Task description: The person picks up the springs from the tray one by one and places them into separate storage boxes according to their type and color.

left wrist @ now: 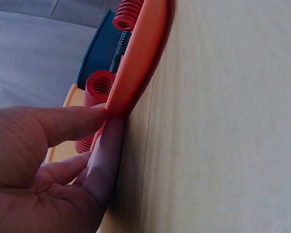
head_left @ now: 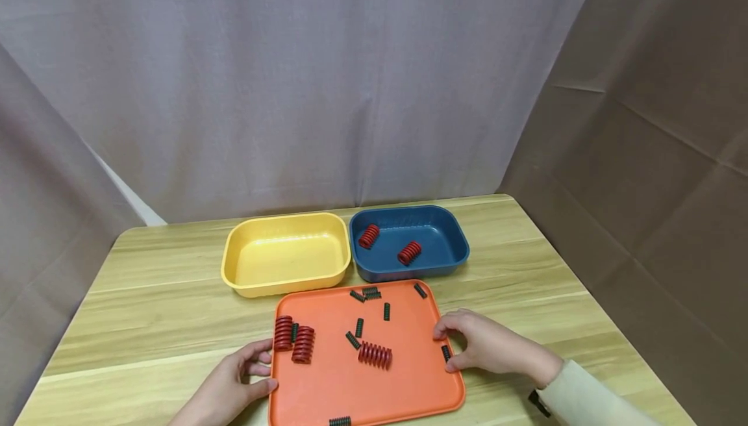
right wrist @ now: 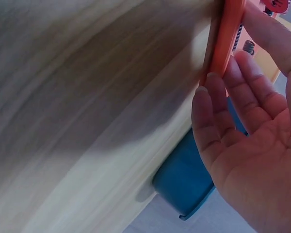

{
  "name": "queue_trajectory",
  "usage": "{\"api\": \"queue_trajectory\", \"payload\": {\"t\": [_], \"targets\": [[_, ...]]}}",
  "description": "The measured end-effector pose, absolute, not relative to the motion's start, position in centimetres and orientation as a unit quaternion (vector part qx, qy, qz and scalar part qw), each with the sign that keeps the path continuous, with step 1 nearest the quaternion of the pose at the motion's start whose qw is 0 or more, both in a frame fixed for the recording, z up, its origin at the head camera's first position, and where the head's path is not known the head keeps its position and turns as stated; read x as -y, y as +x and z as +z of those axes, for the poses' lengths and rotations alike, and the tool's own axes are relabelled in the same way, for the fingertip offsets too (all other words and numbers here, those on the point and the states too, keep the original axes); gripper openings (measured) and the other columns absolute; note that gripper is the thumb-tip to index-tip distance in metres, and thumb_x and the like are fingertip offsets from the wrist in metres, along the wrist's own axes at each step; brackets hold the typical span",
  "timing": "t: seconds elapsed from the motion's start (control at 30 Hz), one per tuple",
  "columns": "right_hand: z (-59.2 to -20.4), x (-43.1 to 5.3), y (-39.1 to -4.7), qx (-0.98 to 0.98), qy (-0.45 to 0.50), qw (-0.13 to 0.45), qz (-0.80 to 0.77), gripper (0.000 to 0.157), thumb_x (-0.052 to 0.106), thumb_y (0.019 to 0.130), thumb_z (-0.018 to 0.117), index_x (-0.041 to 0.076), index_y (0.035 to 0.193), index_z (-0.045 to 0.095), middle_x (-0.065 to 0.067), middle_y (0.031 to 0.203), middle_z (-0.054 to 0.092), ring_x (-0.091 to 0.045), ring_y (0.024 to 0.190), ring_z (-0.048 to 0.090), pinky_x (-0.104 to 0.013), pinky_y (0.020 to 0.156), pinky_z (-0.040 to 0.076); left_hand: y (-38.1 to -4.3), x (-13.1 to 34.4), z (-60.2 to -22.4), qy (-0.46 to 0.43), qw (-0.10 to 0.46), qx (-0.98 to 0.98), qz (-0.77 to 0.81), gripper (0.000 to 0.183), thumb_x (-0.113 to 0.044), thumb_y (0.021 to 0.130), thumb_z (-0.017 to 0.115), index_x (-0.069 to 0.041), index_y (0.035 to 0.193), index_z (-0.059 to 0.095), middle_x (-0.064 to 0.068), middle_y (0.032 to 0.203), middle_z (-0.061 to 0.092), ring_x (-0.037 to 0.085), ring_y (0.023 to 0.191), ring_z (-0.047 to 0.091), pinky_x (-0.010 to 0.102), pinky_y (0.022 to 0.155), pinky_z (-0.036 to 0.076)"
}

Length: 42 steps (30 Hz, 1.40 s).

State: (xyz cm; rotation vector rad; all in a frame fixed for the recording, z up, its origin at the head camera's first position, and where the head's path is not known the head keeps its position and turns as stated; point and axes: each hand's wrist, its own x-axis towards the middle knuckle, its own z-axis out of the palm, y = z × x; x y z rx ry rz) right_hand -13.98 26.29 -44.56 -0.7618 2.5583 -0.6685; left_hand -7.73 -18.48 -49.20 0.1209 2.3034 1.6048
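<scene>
Left hand nearest: thumb over rim, finger beneath, pinching left edge of orange tray. Right hand grips right rim, thumb and forefinger parted either side of dark spring. Tray sits before yellow bin and blue bin. Advice: hold both edges evenly, keep level; tilting could roll red springs, likely heavier.

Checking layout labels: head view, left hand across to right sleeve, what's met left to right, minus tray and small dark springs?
Left hand, pair of red springs, single red spring, right hand, light sleeve.
</scene>
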Motion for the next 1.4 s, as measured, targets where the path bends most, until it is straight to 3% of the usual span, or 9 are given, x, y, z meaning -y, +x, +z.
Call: {"api": "queue_trajectory", "payload": {"t": [0.33, 0.77, 1.0, 1.3, 1.4], "targets": [[-44.6, -26.5, -14.0, -0.908, -0.283, 0.184, -0.25, 0.025, 0.032, 0.08, 0.08, 0.028, 0.098, 0.064, 0.015, 0.093, 0.058, -0.01, 0.09, 0.052, -0.032, 0.081, 0.046, -7.7, 18.2, -49.0, 0.04, 0.166, -0.806, 0.566, 0.072, -0.013, 0.078, 0.081, 0.009, 0.136, 0.044, 0.01, 0.109, 0.056, 0.02, 0.096, 0.059, 0.024, 0.081, 0.046], [-43.6, -26.1, -14.4, -0.909, -0.262, 0.171, -0.275, 0.022, 0.027, 0.082, 0.078, 0.021, 0.099, 0.066, 0.011, 0.094, 0.062, -0.012, 0.09, 0.057, -0.034, 0.081, 0.049, -7.6, 18.0, -49.0, 0.044, 0.167, -0.804, 0.569, 0.07, -0.009, 0.079, 0.079, 0.011, 0.135, 0.043, 0.01, 0.109, 0.056, 0.021, 0.096, 0.059, 0.025, 0.08, 0.047], [-42.8, -24.0, -15.6, -0.894, -0.233, 0.127, -0.361, 0.024, 0.021, 0.085, 0.075, 0.012, 0.105, 0.065, 0.004, 0.094, 0.062, -0.022, 0.088, 0.058, -0.036, 0.078, 0.05, -7.6, 17.9, -49.0, 0.046, 0.163, -0.807, 0.566, 0.07, -0.009, 0.079, 0.079, 0.011, 0.135, 0.043, 0.01, 0.109, 0.057, 0.021, 0.095, 0.059, 0.025, 0.08, 0.047], [-41.9, -17.4, -18.7, -0.844, -0.19, 0.008, -0.502, 0.026, 0.02, 0.084, 0.077, 0.011, 0.105, 0.066, -0.008, 0.097, 0.066, -0.018, 0.086, 0.06, -0.031, 0.074, 0.051, -7.5, 18.1, -49.0, 0.044, 0.154, -0.806, 0.57, 0.07, -0.008, 0.078, 0.079, 0.011, 0.135, 0.043, 0.011, 0.108, 0.056, 0.021, 0.094, 0.06, 0.025, 0.08, 0.047], [-42.0, -15.1, -19.6, -0.839, -0.176, -0.006, -0.514, 0.026, 0.023, 0.084, 0.077, 0.012, 0.105, 0.067, -0.004, 0.096, 0.066, -0.016, 0.085, 0.061, -0.03, 0.074, 0.051, -7.6, 18.2, -48.9, 0.039, 0.154, -0.807, 0.569, 0.07, -0.008, 0.078, 0.079, 0.011, 0.135, 0.043, 0.01, 0.108, 0.056, 0.02, 0.094, 0.059, 0.024, 0.08, 0.046]]}}
